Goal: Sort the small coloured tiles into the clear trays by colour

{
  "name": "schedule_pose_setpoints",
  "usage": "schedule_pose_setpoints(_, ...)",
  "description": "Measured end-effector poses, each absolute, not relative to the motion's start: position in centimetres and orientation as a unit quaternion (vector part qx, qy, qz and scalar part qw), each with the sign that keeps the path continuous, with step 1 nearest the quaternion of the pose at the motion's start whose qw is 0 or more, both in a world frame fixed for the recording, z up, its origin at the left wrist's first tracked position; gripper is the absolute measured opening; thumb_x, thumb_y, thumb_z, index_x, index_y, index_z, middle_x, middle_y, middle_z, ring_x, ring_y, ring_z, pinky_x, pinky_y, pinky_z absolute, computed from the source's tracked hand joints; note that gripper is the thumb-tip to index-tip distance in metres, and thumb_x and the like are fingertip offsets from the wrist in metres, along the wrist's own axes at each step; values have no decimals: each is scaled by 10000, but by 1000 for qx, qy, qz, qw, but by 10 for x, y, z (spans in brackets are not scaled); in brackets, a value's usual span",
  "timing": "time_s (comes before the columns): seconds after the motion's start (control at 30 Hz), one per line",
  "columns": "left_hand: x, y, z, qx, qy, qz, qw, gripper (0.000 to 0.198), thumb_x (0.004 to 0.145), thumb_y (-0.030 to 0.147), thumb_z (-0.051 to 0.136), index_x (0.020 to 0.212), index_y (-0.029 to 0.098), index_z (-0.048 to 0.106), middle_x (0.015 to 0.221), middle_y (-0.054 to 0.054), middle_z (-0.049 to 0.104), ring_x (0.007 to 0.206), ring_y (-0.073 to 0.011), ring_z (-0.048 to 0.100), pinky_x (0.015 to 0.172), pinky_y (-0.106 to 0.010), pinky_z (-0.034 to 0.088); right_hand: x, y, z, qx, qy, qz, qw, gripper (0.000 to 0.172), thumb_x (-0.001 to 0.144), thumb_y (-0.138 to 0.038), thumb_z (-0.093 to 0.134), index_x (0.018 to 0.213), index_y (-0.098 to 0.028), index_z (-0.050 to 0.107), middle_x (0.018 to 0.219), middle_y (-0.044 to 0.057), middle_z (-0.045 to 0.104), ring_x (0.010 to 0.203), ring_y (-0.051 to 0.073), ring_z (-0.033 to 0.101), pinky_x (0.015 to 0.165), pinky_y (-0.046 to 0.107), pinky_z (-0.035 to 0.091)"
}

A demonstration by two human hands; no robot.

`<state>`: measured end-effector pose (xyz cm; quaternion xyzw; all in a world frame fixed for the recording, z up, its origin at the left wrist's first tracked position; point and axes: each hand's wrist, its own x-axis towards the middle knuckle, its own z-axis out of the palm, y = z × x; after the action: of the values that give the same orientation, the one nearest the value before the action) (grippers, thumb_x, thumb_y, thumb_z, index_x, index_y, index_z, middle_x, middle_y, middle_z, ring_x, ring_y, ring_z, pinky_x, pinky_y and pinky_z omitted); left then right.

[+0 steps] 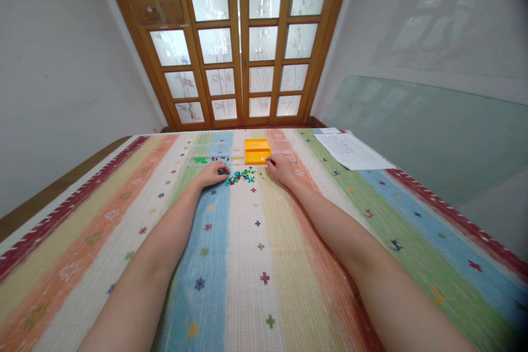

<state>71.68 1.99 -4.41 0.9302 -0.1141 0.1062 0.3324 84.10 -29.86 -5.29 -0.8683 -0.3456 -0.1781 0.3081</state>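
Two bare forearms stretch out over one bench, which is covered by a striped cloth [247, 264] dotted with little crosses. Between the two hands lies one loose pile of small coloured pieces [241, 176], mostly green, blue and dark. They are too small and too many to count.

The left hand [212, 174] rests palm down on the cloth, its fingers [223, 168] curled at the left edge of the pile. Whether they pinch a piece cannot be told. The right hand [281, 168] lies just right of the pile, with its fingers [271, 161] drawn together and touching or nearly touching the near right corner of the one orange tray [257, 151]. Whether anything is held there is too small to see.

The orange tray sits just beyond the pile. To its left runs a row of three small clusters, one green [201, 160], one dark [216, 159] and one yellowish [236, 160]. They seem to lie in a clear tray, though its edges are hard to make out.

One printed sheet of paper [350, 149] lies well apart on the right. Behind the bench stand two wooden doors [239, 38] with frosted panes.
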Motion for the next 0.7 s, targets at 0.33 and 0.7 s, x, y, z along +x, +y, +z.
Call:
schedule_pose_setpoints(0.33,721,8,-53,922,-54,164,346,153,841,303,656,936,212,733,888,-42,715,775,-205,612,764,-331,497,842,-298,-54,-873,-357,-182,278,219,978,-222,543,1001,-190,759,1024,90,769,939,227,656,831,315,454)
schedule_pose_setpoints(0.7,717,-56,-39,923,-114,184,319,129,922,287,624,992,212,701,949,-41,742,830,-191,644,777,-317,484,812,-286,-38,-826,-471,-145,272,197,1003,-252,576,1023,-194,763,1003,84,751,931,218,645,848,323,437)
